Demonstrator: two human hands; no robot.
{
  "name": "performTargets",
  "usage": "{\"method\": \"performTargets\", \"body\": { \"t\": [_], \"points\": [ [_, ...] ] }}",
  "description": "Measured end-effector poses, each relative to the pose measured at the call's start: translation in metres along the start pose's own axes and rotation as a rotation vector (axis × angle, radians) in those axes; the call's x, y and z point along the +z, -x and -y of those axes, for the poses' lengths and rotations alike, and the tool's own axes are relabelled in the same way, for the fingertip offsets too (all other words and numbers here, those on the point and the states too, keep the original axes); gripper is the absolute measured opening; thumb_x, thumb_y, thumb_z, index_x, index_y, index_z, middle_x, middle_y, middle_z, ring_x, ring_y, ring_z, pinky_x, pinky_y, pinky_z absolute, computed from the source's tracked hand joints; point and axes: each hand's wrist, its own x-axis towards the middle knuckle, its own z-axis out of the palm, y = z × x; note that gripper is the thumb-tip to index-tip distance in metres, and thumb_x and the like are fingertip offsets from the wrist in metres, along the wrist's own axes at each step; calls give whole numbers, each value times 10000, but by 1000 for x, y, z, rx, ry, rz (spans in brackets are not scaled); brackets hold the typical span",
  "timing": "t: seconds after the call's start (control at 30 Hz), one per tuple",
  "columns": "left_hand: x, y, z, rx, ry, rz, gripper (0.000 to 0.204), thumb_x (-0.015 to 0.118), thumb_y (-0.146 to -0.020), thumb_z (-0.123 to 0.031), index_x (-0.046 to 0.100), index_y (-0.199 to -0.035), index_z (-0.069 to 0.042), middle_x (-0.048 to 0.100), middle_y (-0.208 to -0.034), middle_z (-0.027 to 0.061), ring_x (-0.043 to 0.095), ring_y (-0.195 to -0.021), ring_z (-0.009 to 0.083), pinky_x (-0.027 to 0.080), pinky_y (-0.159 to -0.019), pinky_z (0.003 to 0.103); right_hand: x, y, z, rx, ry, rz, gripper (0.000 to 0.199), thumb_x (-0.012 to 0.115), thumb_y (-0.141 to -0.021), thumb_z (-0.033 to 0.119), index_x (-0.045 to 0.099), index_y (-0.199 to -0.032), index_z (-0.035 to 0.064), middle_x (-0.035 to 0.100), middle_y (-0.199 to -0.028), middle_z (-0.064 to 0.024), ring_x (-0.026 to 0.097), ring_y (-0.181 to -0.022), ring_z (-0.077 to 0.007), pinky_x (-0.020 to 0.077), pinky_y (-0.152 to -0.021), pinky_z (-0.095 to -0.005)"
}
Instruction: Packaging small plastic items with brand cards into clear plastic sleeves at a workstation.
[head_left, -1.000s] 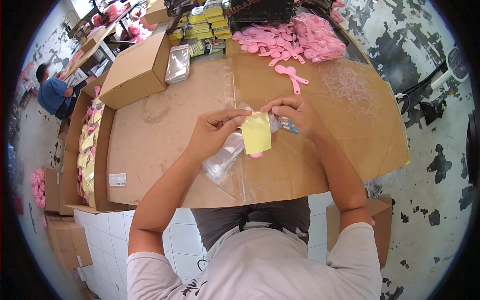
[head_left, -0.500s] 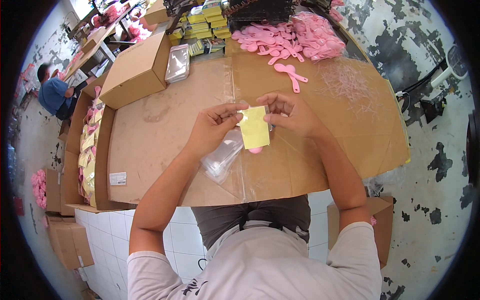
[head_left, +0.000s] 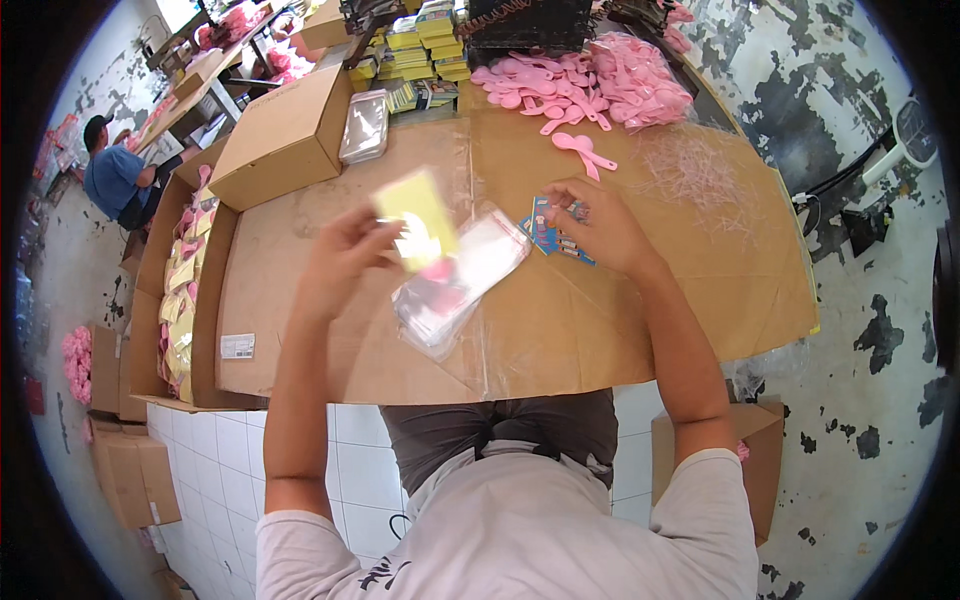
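Note:
My left hand (head_left: 350,258), blurred by motion, pinches a yellow card packet (head_left: 418,215) over the left-centre of the cardboard-covered table. Something pink shows at the packet's lower end, blurred. Beneath and beside it lie clear plastic bags (head_left: 485,260) in an overlapping heap. My right hand (head_left: 608,228) is over a few small blue printed cards (head_left: 543,232) right of the bags. Its fingers are bent but apart, and the fingertips are at the cards; whether they touch one is unclear.
Pink spoons (head_left: 540,80) lie loose at the back, beside a bagged heap of them (head_left: 640,85). A closed carton (head_left: 280,135) and more clear bags (head_left: 364,128) stand back left. An open carton (head_left: 207,330) of packets lines the left edge. Further left, a person (head_left: 122,180) sits.
My left hand has carried the yellow packet left, away from my right hand. The right hand has let go of it and is lower over the blue cards, now uncovered.

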Motion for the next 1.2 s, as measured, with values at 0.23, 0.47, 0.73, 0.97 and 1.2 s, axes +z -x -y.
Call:
{"method": "performTargets", "body": {
  "t": [0.23,0.47,0.73,0.97,1.2],
  "points": [
    [-86,31,20,421,689,-667,458,494,-1079,-274,472,-1462,-25,605,-1366,107,584,-1265,192,515,-1019,359,-15,2,-30,-106,218,-20,307,745,-864,198,706,-1097,1,638,-1057,-134,610,-1032,-309,495,-920,-403],
    [6,-10,17,40,-324,-84,424,676,-968,-293,655,-1304,-35,691,-1168,85,679,-969,177,538,-846,331,-18,3,-32,-93,342,-16,271,767,-822,146,696,-1042,4,637,-1071,-129,605,-1052,-314,472,-946,-417],
    [68,-57,33,178,-792,76,285,780,-888,-228,722,-1038,7,692,-952,77,643,-783,163,530,-744,325,-17,-6,-36,13,-53,8,170,724,-877,50,658,-1024,-1,684,-972,-80,672,-904,-194,528,-796,-371],
    [71,-51,40,99,-354,37,131,716,-928,-79,723,-1039,-10,710,-867,32,604,-718,75,501,-672,251,18,0,-1,56,-799,93,146,656,-970,61,629,-1102,4,679,-1066,-59,645,-967,-105,522,-825,-297],
    [64,-57,52,136,29,-83,205,676,-978,-96,635,-1144,18,743,-968,105,684,-835,120,549,-735,262,40,3,-6,-154,-73,147,182,655,-984,146,644,-1136,47,688,-1041,-38,646,-925,-103,515,-823,-310]
  ]
}}
